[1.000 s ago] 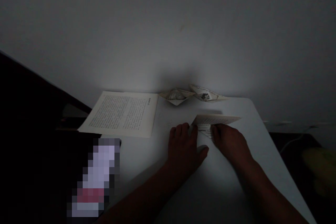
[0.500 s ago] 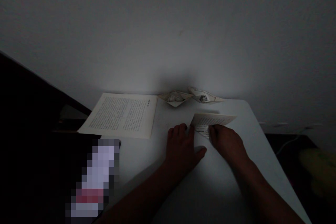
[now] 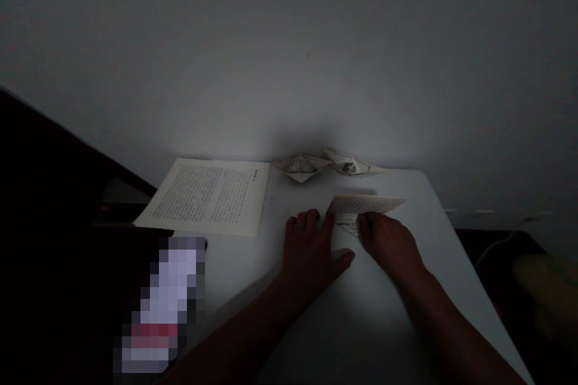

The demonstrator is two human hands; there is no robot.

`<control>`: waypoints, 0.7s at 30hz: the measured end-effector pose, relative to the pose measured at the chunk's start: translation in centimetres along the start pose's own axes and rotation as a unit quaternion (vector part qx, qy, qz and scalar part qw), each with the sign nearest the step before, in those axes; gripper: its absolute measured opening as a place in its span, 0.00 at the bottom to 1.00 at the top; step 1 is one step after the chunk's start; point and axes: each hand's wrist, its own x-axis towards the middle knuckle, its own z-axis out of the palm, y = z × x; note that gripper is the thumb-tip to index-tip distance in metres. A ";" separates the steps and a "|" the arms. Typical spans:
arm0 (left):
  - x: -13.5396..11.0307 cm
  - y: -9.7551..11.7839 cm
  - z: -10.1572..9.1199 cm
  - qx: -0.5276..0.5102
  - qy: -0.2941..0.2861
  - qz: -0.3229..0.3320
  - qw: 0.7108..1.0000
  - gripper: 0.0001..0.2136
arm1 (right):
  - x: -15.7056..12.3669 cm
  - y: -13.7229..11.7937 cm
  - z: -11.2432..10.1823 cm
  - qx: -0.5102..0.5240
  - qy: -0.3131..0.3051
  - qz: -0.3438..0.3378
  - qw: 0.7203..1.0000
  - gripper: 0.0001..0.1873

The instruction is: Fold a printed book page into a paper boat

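A folded sheet of printed paper [image 3: 368, 201] lies in front of me, with one flap standing up and a pointed part below it. My left hand [image 3: 311, 246] rests on the table with its thumb spread apart. Its index fingertip touches the paper's left corner. Curled fingers of my right hand [image 3: 391, 243] press on the lower part of the same paper, hiding its right side. Behind it, two folded paper boats [image 3: 300, 168] sit side by side against the wall, the right paper boat [image 3: 354, 165] with its end close to the other.
Flat printed sheets [image 3: 212, 195] lie at the table's back left, over its edge. A blurred-out phone-like object [image 3: 165, 295] is at the left edge. The white table [image 3: 415, 192] meets a plain wall [image 3: 289, 60]. A pale cable [image 3: 494, 246] hangs at right.
My right hand has hardly moved, its fingers still on the lower fold. My left hand has shifted very slightly left. The view is almost the same.
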 end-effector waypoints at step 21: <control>-1.1 1.2 1.1 -0.032 0.008 0.057 0.998 0.30 | 0.0 0.0 0.1 0.006 0.000 -0.007 1.000 0.20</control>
